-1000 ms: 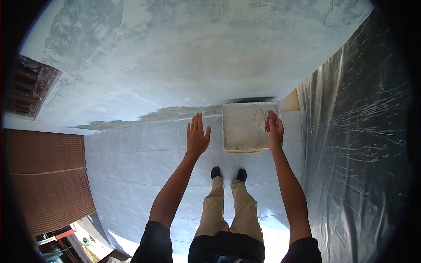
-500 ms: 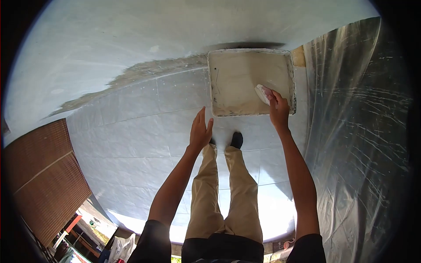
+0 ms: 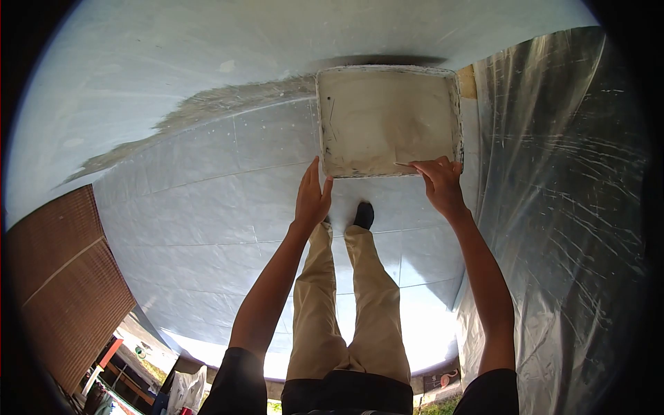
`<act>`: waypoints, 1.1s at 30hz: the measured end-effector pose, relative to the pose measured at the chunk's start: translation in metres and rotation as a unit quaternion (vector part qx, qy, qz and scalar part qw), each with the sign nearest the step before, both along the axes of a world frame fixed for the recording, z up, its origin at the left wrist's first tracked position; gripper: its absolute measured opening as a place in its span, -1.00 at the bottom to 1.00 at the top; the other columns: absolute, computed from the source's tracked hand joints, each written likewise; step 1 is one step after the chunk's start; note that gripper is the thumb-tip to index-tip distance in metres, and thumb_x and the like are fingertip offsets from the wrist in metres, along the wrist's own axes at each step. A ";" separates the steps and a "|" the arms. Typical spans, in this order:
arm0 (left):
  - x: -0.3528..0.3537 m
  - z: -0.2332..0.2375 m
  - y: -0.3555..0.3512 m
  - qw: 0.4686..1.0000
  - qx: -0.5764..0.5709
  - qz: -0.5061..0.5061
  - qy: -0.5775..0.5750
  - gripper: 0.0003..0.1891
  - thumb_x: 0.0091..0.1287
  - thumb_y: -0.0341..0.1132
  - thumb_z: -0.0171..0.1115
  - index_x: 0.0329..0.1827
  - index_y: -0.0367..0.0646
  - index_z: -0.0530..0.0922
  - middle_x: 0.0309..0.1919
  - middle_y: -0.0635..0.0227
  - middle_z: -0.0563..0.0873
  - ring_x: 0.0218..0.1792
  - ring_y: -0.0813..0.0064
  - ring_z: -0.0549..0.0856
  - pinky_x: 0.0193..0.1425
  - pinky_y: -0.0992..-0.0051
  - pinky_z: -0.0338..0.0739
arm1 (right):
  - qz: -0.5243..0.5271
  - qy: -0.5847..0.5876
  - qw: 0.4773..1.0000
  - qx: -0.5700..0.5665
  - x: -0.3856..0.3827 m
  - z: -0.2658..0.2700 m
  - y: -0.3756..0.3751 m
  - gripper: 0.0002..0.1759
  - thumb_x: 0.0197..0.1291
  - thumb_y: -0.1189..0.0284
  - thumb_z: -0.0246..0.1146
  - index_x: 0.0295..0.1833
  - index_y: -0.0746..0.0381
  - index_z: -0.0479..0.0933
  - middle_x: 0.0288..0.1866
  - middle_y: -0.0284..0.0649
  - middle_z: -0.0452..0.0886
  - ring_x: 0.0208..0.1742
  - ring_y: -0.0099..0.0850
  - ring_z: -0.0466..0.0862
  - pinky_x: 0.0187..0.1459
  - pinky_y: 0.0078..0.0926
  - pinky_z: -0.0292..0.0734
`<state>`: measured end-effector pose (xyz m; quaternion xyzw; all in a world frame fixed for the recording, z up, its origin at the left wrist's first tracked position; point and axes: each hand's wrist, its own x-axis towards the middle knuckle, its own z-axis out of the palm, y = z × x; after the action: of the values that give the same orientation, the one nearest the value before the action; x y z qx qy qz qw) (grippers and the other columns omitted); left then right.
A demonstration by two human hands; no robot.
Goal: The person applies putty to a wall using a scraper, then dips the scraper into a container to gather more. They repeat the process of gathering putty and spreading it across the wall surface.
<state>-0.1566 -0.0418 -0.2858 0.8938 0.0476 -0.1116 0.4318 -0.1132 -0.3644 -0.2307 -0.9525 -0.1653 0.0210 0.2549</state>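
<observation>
- Curling its fingers over the near rim of the tray point(image 3: 377, 114), the right hand point(image 3: 443, 185) is touching it by the right corner. I cannot tell whether that grip is closing on the rim or only lying on it.
- A thin pale sliver is sticking out to the left from under those fingers; what it is cannot be told.
- The left hand point(image 3: 311, 197) is hovering flat, its grip wide with the fingers straight and together, the tips just beside the tray's near left corner.
- The tray is lying flat on the tiled floor point(image 3: 207, 200), its far edge against the wall point(image 3: 207, 62), its inside smeared pale grey.
- A plastic sheet point(image 3: 574, 207) is hanging to the right.
- Beige trousers point(image 3: 346, 297) and a dark sock point(image 3: 363, 214) are showing between the arms.
</observation>
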 end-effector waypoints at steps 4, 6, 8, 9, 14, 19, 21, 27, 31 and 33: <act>0.001 0.000 -0.001 1.000 -0.006 0.002 -0.004 -0.35 0.63 -0.12 0.04 0.62 -0.36 0.17 0.51 -0.19 0.39 0.52 -0.12 0.39 0.58 0.10 0.29 | -0.014 -0.011 1.000 -0.002 0.009 -0.004 -0.006 -0.71 0.32 0.59 0.34 0.06 0.01 0.75 -0.14 -0.50 0.80 -0.12 -0.48 0.59 0.07 -0.32 0.17; 0.001 0.001 -0.002 1.000 -0.008 0.003 -0.003 -0.35 0.64 -0.11 0.03 0.62 -0.36 0.17 0.51 -0.20 0.39 0.52 -0.12 0.39 0.58 0.11 0.29 | -0.006 -0.004 1.000 -0.009 0.009 -0.005 -0.008 -0.70 0.32 0.59 0.34 0.07 0.01 0.74 -0.14 -0.49 0.80 -0.12 -0.47 0.59 0.07 -0.32 0.18; 0.000 0.002 -0.002 1.000 -0.010 -0.001 0.016 -0.34 0.66 -0.07 -0.01 0.64 -0.35 0.15 0.54 -0.16 0.35 0.56 -0.07 0.35 0.61 0.13 0.25 | 0.001 0.003 1.000 -0.016 0.010 -0.005 -0.011 -0.70 0.31 0.59 0.33 0.08 0.02 0.74 -0.14 -0.48 0.79 -0.12 -0.47 0.59 0.06 -0.32 0.18; 0.000 0.003 -0.001 0.999 -0.011 -0.005 0.035 -0.33 0.67 -0.04 -0.06 0.65 -0.34 0.12 0.58 -0.13 0.31 0.59 -0.03 0.30 0.64 0.15 0.21 | 0.001 0.016 1.000 -0.015 0.014 -0.005 -0.013 -0.69 0.31 0.59 0.33 0.09 0.01 0.74 -0.13 -0.48 0.79 -0.11 -0.47 0.59 0.07 -0.32 0.18; -0.001 0.002 -0.002 0.999 -0.006 -0.005 0.041 -0.32 0.67 -0.03 -0.06 0.65 -0.34 0.11 0.58 -0.12 0.30 0.60 -0.03 0.29 0.64 0.15 0.21 | -0.032 -0.040 0.999 -0.015 0.020 -0.013 -0.008 -0.66 0.30 0.59 0.34 0.11 0.01 0.74 -0.08 -0.49 0.79 -0.10 -0.46 0.59 0.08 -0.33 0.19; -0.003 0.002 -0.002 0.999 -0.010 -0.009 0.035 -0.32 0.68 -0.03 -0.06 0.66 -0.34 0.11 0.59 -0.12 0.29 0.60 -0.02 0.29 0.64 0.15 0.21 | -0.064 -0.114 0.991 -0.006 0.020 -0.020 0.002 -0.67 0.31 0.59 0.33 0.11 0.00 0.75 -0.07 -0.50 0.80 -0.08 -0.45 0.58 0.10 -0.33 0.20; -0.003 0.001 -0.002 0.999 -0.008 -0.005 0.034 -0.32 0.68 -0.03 -0.06 0.65 -0.34 0.11 0.59 -0.11 0.30 0.60 -0.02 0.29 0.64 0.15 0.21 | -0.071 -0.107 0.992 -0.007 0.020 -0.026 0.002 -0.67 0.31 0.59 0.33 0.10 0.00 0.75 -0.09 -0.50 0.80 -0.08 -0.46 0.58 0.09 -0.33 0.20; -0.004 0.000 -0.002 1.000 -0.005 -0.003 0.029 -0.33 0.68 -0.04 -0.07 0.65 -0.35 0.11 0.58 -0.11 0.30 0.59 -0.02 0.30 0.64 0.15 0.22 | -0.058 -0.032 0.998 -0.007 0.015 -0.025 -0.005 -0.60 0.23 0.65 0.32 0.08 -0.05 0.75 -0.05 -0.53 0.80 -0.06 -0.44 0.55 0.10 -0.31 0.19; -0.006 0.000 -0.002 0.999 -0.016 0.001 0.037 -0.33 0.68 -0.04 -0.07 0.65 -0.35 0.11 0.58 -0.12 0.31 0.59 -0.03 0.30 0.64 0.15 0.21 | -0.020 0.004 1.000 0.015 0.010 -0.023 -0.017 -0.65 0.26 0.64 0.31 0.05 -0.01 0.74 -0.10 -0.50 0.80 -0.09 -0.43 0.57 0.07 -0.29 0.20; -0.007 -0.001 -0.002 0.999 -0.006 -0.002 0.036 -0.33 0.67 -0.05 -0.06 0.65 -0.35 0.12 0.57 -0.13 0.31 0.59 -0.04 0.30 0.64 0.15 0.21 | -0.017 0.007 1.000 0.008 0.011 -0.017 -0.022 -0.65 0.26 0.66 0.31 0.05 0.01 0.74 -0.12 -0.47 0.80 -0.10 -0.42 0.58 0.05 -0.31 0.20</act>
<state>-0.1637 -0.0437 -0.2868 0.8866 0.0609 -0.1448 0.4351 -0.1018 -0.3862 -0.2474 -0.9529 -0.1480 0.0218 0.2639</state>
